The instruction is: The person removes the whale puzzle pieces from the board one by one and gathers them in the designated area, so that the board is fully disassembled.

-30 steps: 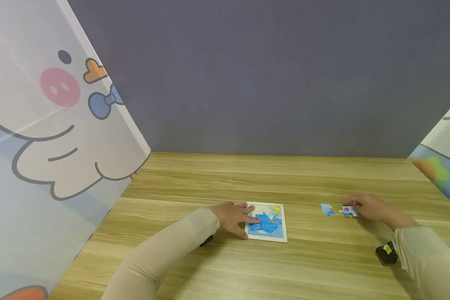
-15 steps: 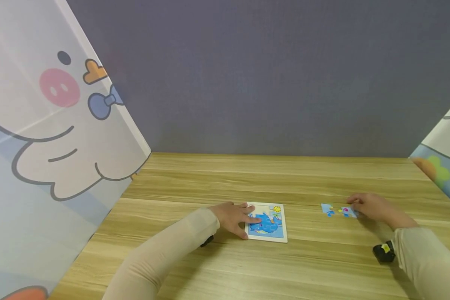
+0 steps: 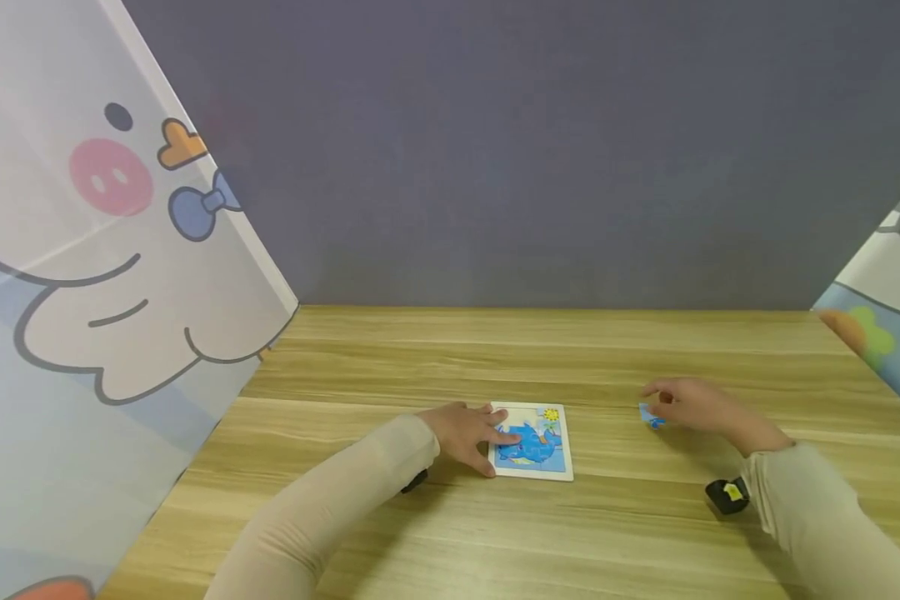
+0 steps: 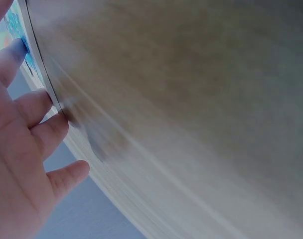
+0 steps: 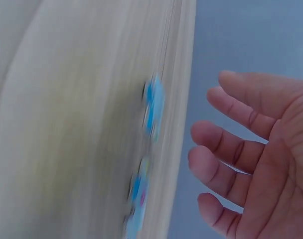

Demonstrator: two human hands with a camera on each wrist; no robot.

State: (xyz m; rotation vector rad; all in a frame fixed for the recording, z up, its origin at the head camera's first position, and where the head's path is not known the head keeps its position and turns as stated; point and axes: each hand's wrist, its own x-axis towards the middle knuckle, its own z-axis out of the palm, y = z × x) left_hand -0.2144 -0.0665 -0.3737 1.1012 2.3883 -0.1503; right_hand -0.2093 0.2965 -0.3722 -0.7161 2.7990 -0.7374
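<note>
My left hand [image 3: 462, 437] rests with spread fingers on the left side of a square jigsaw puzzle in a white frame [image 3: 568, 454]. A blue whale-like animal and a yellow sun or flower show on it; its upper left part is pale. In the left wrist view, the left fingers [image 4: 42, 137] lie against the frame's edge. My right hand [image 3: 705, 411] hovers over a blue puzzle piece [image 3: 651, 418], partly covering it. Two loose pieces appear in the right wrist view, a blue piece [image 5: 154, 107] and a blue-and-pink piece [image 5: 138, 196]. The right fingers are loosely bent, apart from both, holding nothing.
The wood-grain table [image 3: 390, 358] meets a dark grey panel [image 3: 540, 167] at the back. A cartoon-printed panel [image 3: 142, 333] stands at the left and another printed panel [image 3: 885, 292] at the right. A black wrist device [image 3: 727, 495] hangs under the right forearm.
My right hand has let go of the pink-marked puzzle piece and moved left, over the other loose piece. The left hand stays on the puzzle.
</note>
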